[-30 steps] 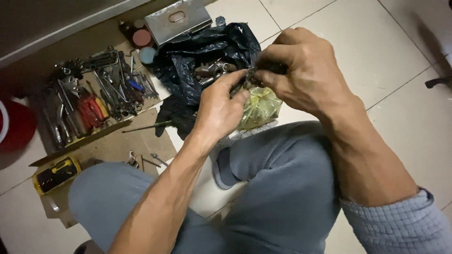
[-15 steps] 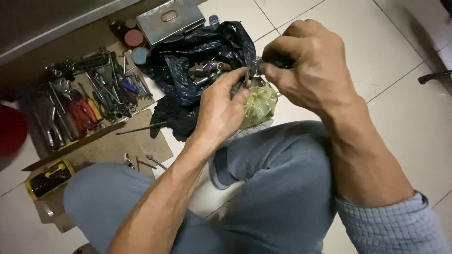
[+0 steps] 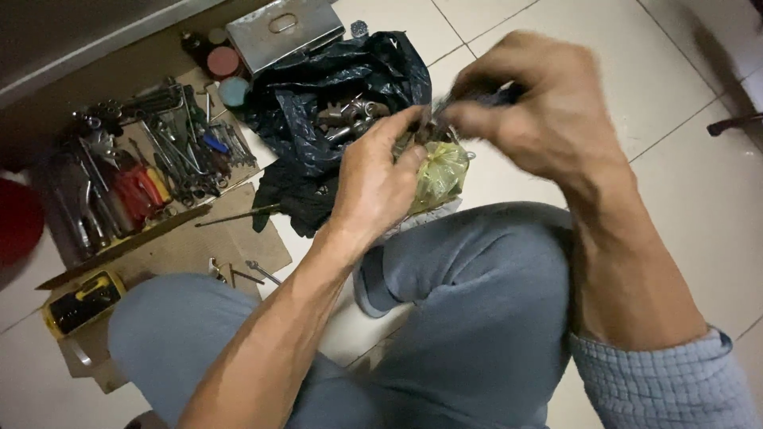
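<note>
Bag (image 3: 442,171) of yellow-green plastic sits cupped within left hand (image 3: 377,187) grip.

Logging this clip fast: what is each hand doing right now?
Left hand: closed around the small yellow-green plastic bag.
Right hand: blurred, fingers pinched on something dark at the bag's top; what it is cannot be told.

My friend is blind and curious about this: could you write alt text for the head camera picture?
A seated person's left hand and blurred right hand work together on a small yellow-green plastic bag above their knees. On the tiled floor beyond lie a black plastic bag of metal parts, a metal box and hand tools spread on cardboard.
</note>
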